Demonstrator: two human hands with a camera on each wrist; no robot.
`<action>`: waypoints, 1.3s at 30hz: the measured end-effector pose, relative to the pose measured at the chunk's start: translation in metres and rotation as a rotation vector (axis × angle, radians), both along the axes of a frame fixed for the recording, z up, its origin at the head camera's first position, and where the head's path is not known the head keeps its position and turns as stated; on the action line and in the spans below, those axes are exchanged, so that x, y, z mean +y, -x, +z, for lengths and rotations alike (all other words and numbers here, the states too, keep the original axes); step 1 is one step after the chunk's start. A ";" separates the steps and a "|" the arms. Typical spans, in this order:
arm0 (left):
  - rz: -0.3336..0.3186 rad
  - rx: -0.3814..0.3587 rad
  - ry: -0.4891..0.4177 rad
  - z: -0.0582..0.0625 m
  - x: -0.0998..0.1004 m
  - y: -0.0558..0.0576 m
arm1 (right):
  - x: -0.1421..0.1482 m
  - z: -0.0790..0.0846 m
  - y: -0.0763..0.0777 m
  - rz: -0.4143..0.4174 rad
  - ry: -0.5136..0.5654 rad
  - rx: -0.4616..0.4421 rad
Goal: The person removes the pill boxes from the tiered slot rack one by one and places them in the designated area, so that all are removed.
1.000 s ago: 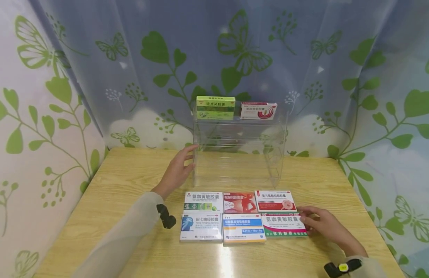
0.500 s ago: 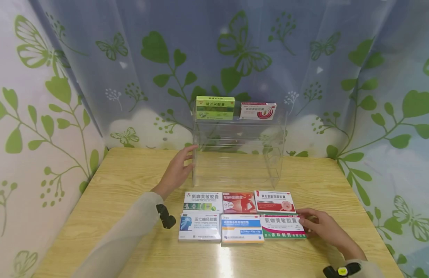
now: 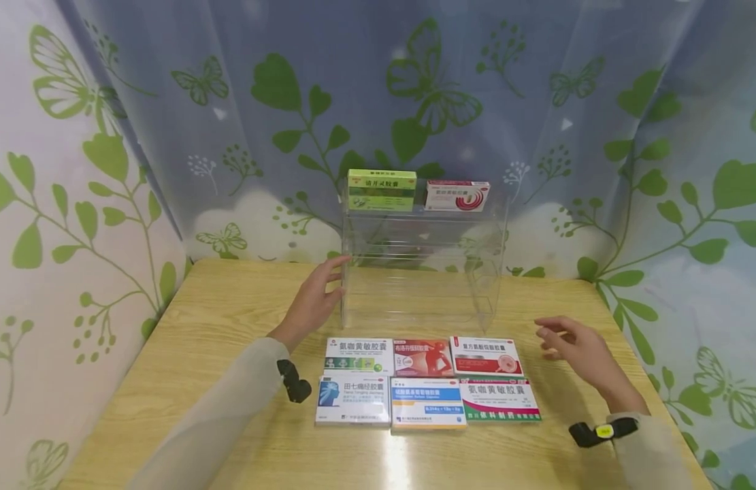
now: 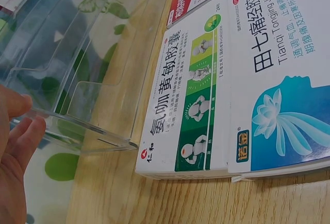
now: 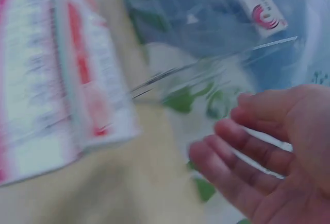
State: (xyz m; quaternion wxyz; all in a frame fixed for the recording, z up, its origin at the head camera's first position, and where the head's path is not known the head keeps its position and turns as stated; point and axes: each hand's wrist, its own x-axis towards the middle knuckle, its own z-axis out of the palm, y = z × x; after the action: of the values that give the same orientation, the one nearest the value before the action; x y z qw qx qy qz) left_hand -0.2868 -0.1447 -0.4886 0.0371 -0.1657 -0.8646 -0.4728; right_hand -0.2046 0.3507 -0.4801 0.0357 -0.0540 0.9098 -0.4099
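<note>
My left hand [image 3: 313, 296] touches the left side of a clear acrylic display rack [image 3: 417, 282], fingers fairly straight. To the right of the laid-out boxes, my right hand [image 3: 576, 347] hovers with nothing in its loosely bent fingers. Two rows of medicine boxes lie flat before the rack. The back row has a white-and-green box [image 3: 357, 356], a red box [image 3: 423, 357] and a white-and-red box [image 3: 486, 356]. In front lie a white box with a blue head [image 3: 353, 401], a blue-and-white box [image 3: 428, 404] and a white, magenta and green box [image 3: 500, 400].
On the rack's top tier stand a yellow-green box [image 3: 382, 190] and a white box with red rings [image 3: 456, 196]. The wooden table [image 3: 231, 299] backs onto a curtain [image 3: 329, 82] printed with leaves and butterflies.
My right hand has left the white, magenta and green box at the front right and moved up toward the rack. My left hand has stayed at the rack's side.
</note>
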 end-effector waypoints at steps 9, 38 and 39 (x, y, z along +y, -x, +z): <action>-0.008 0.000 -0.012 -0.003 0.000 -0.001 | -0.039 0.086 0.067 -0.070 -0.081 0.282; -0.012 0.017 -0.020 0.000 -0.001 -0.001 | -0.134 0.156 0.163 0.051 -0.353 0.396; -0.013 0.020 -0.019 0.000 -0.001 -0.001 | -0.135 0.156 0.163 0.047 -0.353 0.398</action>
State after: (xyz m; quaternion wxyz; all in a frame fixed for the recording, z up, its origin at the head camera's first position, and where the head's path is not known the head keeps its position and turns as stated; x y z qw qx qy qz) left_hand -0.2857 -0.1455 -0.4889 0.0441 -0.1758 -0.8586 -0.4796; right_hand -0.3677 0.2153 -0.3245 -0.1254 -0.1475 0.9549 -0.2253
